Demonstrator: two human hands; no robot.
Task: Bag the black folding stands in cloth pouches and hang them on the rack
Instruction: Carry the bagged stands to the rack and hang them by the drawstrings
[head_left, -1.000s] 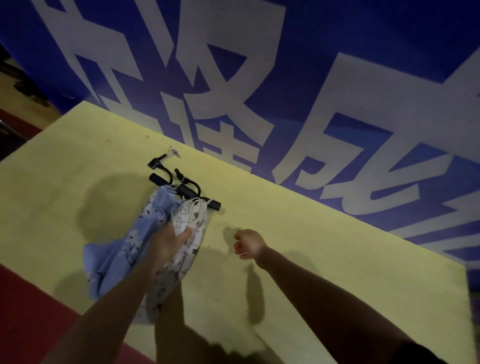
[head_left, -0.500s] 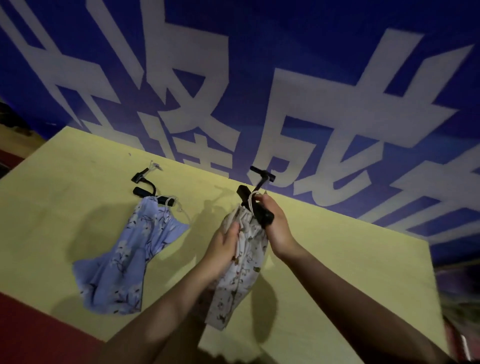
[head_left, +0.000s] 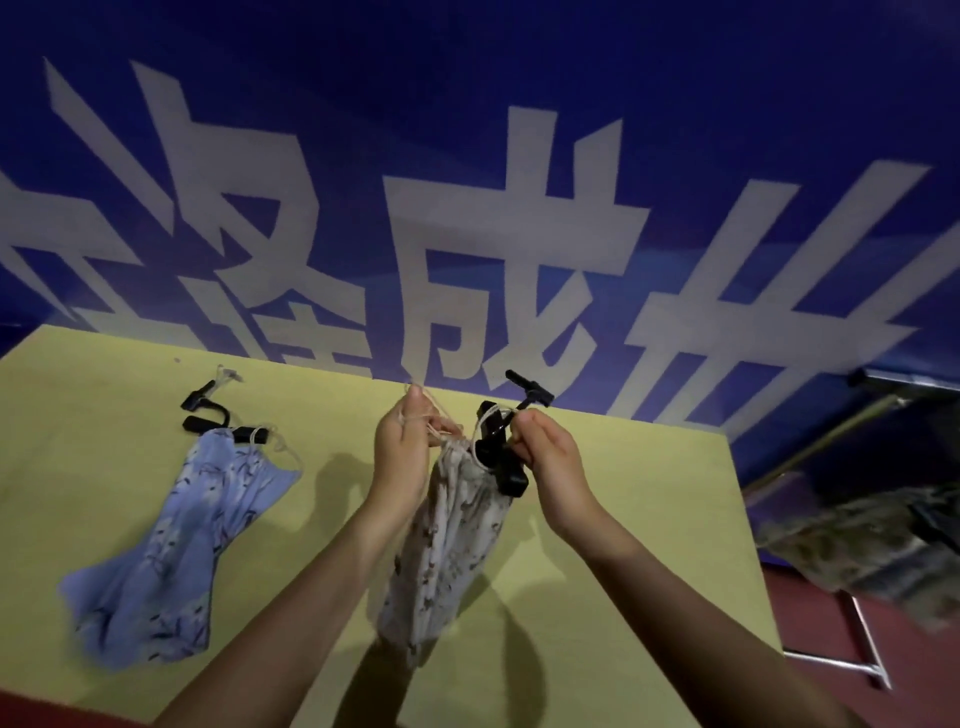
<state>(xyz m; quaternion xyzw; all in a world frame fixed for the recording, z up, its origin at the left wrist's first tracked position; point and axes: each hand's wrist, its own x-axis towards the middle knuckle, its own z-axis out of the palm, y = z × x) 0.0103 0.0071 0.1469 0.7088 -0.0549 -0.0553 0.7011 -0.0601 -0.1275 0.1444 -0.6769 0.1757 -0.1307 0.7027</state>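
A white patterned cloth pouch (head_left: 447, 540) hangs in the air above the yellow table (head_left: 623, 519), with a black folding stand (head_left: 498, 447) sticking out of its gathered mouth. My left hand (head_left: 402, 457) pinches the pouch's pale drawstring (head_left: 428, 410) and holds it up on the left. My right hand (head_left: 553, 465) grips the string on the right, beside the stand's black end. A blue flowered pouch (head_left: 171, 545) lies flat on the table at the left, with another black stand (head_left: 208, 415) poking out of its top.
A blue banner with large white characters (head_left: 519, 234) rises behind the table. At the right stands a metal rack frame (head_left: 841, 426) with a mottled cloth bundle (head_left: 872, 545) on it. Red floor lies below the table's near and right edges.
The white pouch with its stand has come up off the table beside the blue pouch. Both hands have shifted from the pouch mouth to the drawstring, the left one pulling it upward.
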